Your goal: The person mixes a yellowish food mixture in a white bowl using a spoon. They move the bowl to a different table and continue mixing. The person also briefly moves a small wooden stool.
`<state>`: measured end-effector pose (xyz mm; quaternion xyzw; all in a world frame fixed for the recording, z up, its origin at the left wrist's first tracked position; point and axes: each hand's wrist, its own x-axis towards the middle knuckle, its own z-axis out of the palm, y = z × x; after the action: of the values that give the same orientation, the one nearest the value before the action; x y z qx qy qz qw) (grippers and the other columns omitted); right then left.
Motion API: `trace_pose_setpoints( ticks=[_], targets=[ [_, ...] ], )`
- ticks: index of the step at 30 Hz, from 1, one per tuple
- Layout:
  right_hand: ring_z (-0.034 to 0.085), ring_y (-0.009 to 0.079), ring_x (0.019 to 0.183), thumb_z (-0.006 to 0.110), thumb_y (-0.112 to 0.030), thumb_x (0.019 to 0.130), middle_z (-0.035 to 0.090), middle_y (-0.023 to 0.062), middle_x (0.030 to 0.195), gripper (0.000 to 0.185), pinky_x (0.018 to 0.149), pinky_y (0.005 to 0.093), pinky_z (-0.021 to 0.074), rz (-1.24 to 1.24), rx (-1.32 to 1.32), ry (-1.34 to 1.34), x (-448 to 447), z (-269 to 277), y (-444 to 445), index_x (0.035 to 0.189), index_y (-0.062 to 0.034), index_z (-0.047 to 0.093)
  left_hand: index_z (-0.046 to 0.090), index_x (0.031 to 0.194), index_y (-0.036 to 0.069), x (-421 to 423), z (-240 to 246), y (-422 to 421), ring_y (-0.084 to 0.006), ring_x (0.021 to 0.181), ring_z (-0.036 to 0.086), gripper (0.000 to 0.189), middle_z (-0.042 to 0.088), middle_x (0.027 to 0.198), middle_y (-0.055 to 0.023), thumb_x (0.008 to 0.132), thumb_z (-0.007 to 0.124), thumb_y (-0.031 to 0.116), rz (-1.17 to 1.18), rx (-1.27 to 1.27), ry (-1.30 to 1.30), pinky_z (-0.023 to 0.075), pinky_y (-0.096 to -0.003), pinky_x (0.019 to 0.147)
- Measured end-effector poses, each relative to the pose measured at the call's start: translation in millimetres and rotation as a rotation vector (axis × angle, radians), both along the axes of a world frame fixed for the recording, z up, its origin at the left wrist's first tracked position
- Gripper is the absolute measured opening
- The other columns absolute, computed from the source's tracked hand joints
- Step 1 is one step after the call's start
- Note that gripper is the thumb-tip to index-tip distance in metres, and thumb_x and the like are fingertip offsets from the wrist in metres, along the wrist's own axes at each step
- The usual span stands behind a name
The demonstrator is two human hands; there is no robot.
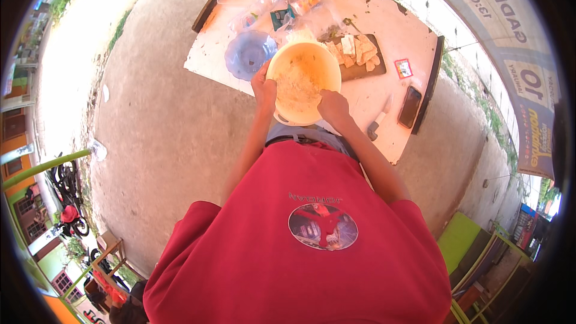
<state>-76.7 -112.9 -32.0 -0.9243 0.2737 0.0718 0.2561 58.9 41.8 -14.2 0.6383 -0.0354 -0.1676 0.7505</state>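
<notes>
A yellow plastic bowl [330,64] is in front of me at the table's near edge, with a pale, wet-looking mixture [297,81] inside. My left hand [264,87] grips its left rim, thumb over the edge. At the lower right of the bowl, my right hand [334,107] is curled over the rim with its fingertips towards the mixture. Whether it pinches a utensil or the rim is hidden. A blue translucent bowl with a scalloped rim [240,60] stands just left of the yellow one. To the right, tan food slices [365,49] lie on a dark cutting board [375,69].
The worn white table [207,56] also bears a plastic bottle [265,4], an orange packet [307,3], a green packet [280,19], a red-edged sachet [403,68], a knife [379,119] and a phone [409,107]. A printed banner [499,22] hangs at right. Concrete ground [148,99] surrounds me.
</notes>
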Motion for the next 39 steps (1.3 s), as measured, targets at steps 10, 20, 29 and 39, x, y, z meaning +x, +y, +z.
trace_pose_setpoints(
  ticks=[10, 20, 29, 39],
  targets=[
    [0.068, 0.0378, 0.088, 0.054, -0.018, 0.086, 0.07, 0.022, 0.088, 0.024, 0.078, 0.0455, 0.0528, -0.042, 0.21, 0.042, -9, 3, 7, 0.093, -0.0053, 0.073, 0.058, 0.133, -0.001, 5, 14, 0, -0.0149, 0.108, 0.061, 0.076, 0.066, 0.119, -0.0087, 0.061, 0.038, -0.013, -0.159, 0.007, 0.114, 0.0459, -0.0228, 0.088],
    [0.064, 0.0444, 0.071, 0.052, -0.015, 0.093, 0.063, 0.0248, 0.07, 0.014, 0.062, 0.0538, 0.0487, -0.267, 0.01, -0.307, 21, -15, -1, 0.091, -0.0018, 0.053, 0.049, 0.139, -0.001, 27, 6, 4, -0.0206, 0.125, 0.052, 0.079, 0.057, 0.132, -0.0129, 0.061, 0.042, -0.01, -0.377, 0.135, -0.104, 0.0363, -0.0309, 0.108],
    [0.067, 0.0402, 0.076, 0.056, -0.015, 0.085, 0.067, 0.0248, 0.078, 0.019, 0.069, 0.0482, 0.0513, -0.399, 0.182, -0.176, -12, -9, -24, 0.083, -0.0014, 0.069, 0.055, 0.131, -0.004, 14, -2, 2, -0.0224, 0.119, 0.055, 0.068, 0.062, 0.122, -0.0145, 0.065, 0.04, -0.01, -0.278, 0.172, -0.317, 0.0381, -0.0312, 0.105],
    [0.066, 0.0383, 0.075, 0.057, -0.014, 0.084, 0.068, 0.0199, 0.081, 0.016, 0.066, 0.046, 0.0509, -0.137, -0.066, -0.328, 61, 24, -44, 0.088, -0.0043, 0.069, 0.053, 0.132, -0.006, -1, 9, -5, -0.0277, 0.121, 0.056, 0.067, 0.061, 0.126, -0.0192, 0.066, 0.038, -0.008, -0.281, 0.212, -0.482, 0.0373, -0.0343, 0.107]
  ],
)
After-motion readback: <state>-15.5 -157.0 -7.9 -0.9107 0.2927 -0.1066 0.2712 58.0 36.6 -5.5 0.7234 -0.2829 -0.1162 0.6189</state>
